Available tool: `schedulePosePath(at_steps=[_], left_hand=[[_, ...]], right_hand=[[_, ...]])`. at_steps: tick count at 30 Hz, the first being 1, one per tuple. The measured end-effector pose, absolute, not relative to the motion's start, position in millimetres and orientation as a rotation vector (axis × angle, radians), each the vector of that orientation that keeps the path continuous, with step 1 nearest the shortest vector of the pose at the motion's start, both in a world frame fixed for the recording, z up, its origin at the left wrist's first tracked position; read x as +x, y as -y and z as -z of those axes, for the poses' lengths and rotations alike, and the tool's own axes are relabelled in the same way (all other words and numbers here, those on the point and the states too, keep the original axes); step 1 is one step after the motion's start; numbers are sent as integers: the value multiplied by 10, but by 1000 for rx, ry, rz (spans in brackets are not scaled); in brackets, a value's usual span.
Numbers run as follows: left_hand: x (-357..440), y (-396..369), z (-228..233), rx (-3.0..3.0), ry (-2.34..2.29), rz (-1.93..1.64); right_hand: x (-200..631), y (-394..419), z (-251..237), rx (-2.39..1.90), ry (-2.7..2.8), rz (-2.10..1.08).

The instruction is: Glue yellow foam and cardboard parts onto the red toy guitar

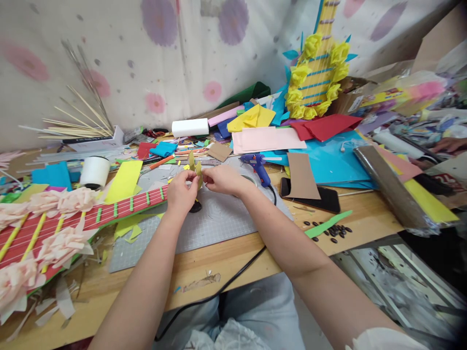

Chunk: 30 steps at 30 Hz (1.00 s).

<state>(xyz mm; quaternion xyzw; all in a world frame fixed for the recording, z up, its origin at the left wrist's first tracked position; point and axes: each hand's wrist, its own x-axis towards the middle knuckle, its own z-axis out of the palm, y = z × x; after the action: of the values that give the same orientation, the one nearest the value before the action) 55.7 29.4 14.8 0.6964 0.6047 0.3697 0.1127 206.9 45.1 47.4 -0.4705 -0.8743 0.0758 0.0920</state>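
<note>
Bare forearms reach from the near edge of a cluttered wooden worktable (233,265) to a grey cutting mat (219,221) at its middle, where both hands meet over a small yellow-green paper piece (197,170). Left hand (182,187) and right hand (222,179) each pinch the paper piece between thumb and fingertips, holding it just above the mat.

A blue glue gun (257,164) lies near the right hand, toward the far edge, its black cord (233,277) running back over the near edge. A red paper guitar (73,223) trimmed with pink paper flowers stretches from the left edge almost to the left wrist. A dark phone (321,197) rests right of the mat under a brown card, with black seeds (330,232) scattered close to the near right edge. A yellow paper guitar (315,73) leans at the far edge among loose coloured sheets.

Judging from the scene, the thin paper could crease or tear if the pinch tightens, the right forearm could brush the glue gun's tip, and a snagged cord could drag the gun off the table.
</note>
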Motion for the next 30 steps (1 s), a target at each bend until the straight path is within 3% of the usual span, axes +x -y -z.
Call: schedulePosePath(at_steps=[11,30], left_hand=[[418,-240,-177,2072,-1845,-1243],[290,-240,-174,1999,-1998,-1301]], right_hand=[[2175,-522,-324,-1419,2475,-542],[2039,-544,-171,-1411,2435,-505]])
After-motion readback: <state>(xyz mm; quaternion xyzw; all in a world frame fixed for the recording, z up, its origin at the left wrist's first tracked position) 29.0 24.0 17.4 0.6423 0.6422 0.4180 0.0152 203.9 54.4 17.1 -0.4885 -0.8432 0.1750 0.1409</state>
